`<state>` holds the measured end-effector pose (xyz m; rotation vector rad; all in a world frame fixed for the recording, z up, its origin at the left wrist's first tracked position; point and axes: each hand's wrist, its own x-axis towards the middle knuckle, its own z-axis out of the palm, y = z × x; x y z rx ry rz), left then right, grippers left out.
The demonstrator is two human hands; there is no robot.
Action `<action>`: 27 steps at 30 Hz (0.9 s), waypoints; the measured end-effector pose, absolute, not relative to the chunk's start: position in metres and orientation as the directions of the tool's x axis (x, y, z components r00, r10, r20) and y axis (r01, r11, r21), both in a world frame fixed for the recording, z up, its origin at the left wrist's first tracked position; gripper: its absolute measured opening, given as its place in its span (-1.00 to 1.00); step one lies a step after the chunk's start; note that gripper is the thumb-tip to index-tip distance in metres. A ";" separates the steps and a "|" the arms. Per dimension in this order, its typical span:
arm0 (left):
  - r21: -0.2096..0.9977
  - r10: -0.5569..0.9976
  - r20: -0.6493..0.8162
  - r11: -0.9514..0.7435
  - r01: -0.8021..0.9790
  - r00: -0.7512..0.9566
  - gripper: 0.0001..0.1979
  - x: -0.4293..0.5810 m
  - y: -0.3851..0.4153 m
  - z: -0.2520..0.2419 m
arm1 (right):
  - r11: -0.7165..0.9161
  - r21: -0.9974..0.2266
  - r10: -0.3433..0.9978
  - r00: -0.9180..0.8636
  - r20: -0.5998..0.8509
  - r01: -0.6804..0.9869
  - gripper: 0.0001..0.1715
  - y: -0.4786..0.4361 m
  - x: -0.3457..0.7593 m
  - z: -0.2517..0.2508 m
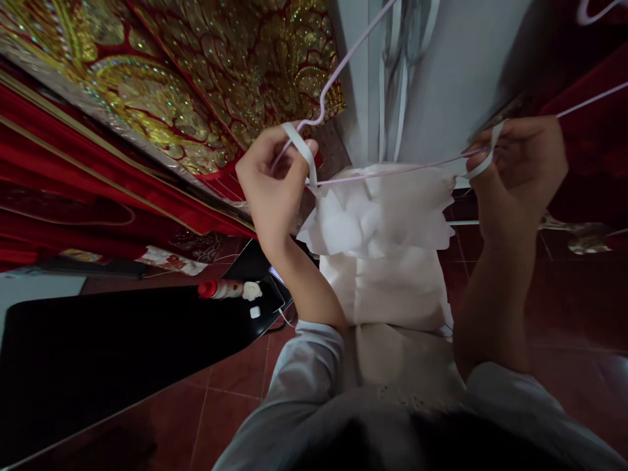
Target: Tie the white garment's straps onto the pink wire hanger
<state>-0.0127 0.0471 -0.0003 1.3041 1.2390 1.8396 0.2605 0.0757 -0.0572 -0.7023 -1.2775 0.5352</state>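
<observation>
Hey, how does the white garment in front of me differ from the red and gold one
Colour: the white garment is pale all over; the red and gold garment glitters with ornament.
Surface: the white garment has ruffled, petal-like layers; the red and gold garment bears dense curling patterns.
Place: the white garment lies between the left hand and right hand; the red and gold garment fills the upper left.
Both look like cloth.

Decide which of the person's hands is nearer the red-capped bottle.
Left. In the picture, the left hand is up and right of the bottle; the right hand is much farther away, towards the right side.
</observation>
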 end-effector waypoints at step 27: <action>0.820 0.786 0.388 -0.533 -0.209 -0.481 -0.79 0.032 0.045 -0.060 | 0.769 -0.612 0.450 0.524 0.723 0.185 -0.63 0.084 0.299 -0.069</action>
